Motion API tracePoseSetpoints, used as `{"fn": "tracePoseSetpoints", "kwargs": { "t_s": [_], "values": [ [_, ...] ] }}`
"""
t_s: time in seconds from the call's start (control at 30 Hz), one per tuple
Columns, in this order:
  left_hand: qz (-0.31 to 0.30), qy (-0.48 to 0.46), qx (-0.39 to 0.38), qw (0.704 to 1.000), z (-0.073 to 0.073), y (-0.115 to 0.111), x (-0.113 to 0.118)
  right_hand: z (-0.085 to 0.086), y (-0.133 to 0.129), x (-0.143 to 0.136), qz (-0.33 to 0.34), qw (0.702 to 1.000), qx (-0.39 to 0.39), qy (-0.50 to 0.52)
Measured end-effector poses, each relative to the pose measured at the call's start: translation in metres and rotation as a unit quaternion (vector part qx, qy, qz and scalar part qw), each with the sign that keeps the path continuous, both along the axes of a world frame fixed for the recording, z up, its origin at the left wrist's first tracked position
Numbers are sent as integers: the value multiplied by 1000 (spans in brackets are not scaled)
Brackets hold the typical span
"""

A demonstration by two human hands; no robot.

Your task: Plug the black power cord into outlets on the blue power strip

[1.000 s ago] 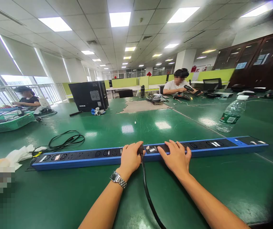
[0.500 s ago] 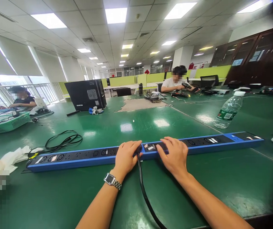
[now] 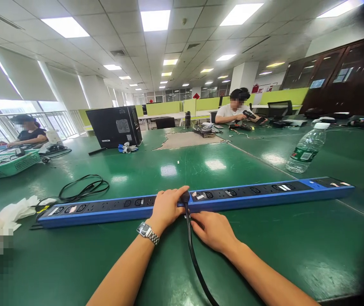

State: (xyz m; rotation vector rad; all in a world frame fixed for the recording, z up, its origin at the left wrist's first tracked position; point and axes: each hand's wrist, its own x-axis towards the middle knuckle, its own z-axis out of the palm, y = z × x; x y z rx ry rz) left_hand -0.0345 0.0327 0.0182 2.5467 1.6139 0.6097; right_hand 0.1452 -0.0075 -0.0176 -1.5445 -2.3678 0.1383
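A long blue power strip (image 3: pixel 245 199) with a black socket face lies across the green table. My left hand (image 3: pixel 166 208), with a metal-banded watch on its wrist, is closed round a black plug (image 3: pixel 185 197) at the middle of the strip. From the plug a thick black cable (image 3: pixel 193 255) runs down toward the table's near edge. Just right of the cable, my right hand (image 3: pixel 214 231) is at the strip's near side, its fingers bent with the tips near the cable. Whether those fingertips hold anything is too small to make out.
A thin black cable (image 3: pixel 84 189) lies coiled behind the strip's left part. A plastic bottle (image 3: pixel 307 148) stands behind its right part. Further back are a computer case (image 3: pixel 114 127), a green basket (image 3: pixel 12 163) and two people, one holding a drill (image 3: pixel 249 114).
My right hand has left the top of the strip and moved left and nearer, down beside the cable. My left hand stays at the plug. The strip has shifted very slightly.
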Motion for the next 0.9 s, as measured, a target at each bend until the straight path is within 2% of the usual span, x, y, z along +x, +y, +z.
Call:
{"fn": "tracePoseSetpoints", "kwargs": {
  "t_s": [0.17,0.33,0.53,0.63,0.77,0.9],
  "values": [
    [-5,-3,-9,1000,2,4,-1,0,0,-1,16,1000,-1,-20],
    [-3,0,4,1000,-3,0,-1,-6,-1,1,33,999,8,-18],
    [-2,1,-3,1000,0,1,-1,-9,1,8,10,995,-9,103],
    [-9,-2,-32,999,5,7,-1,-13,9,13,1,974,-23,224],
    [-17,-8,-42,999,7,13,-3,-18,20,19,-59,920,-15,388],
    [-19,-7,-45,999,7,15,-4,-17,22,21,-95,896,-9,434]
  ]
}}
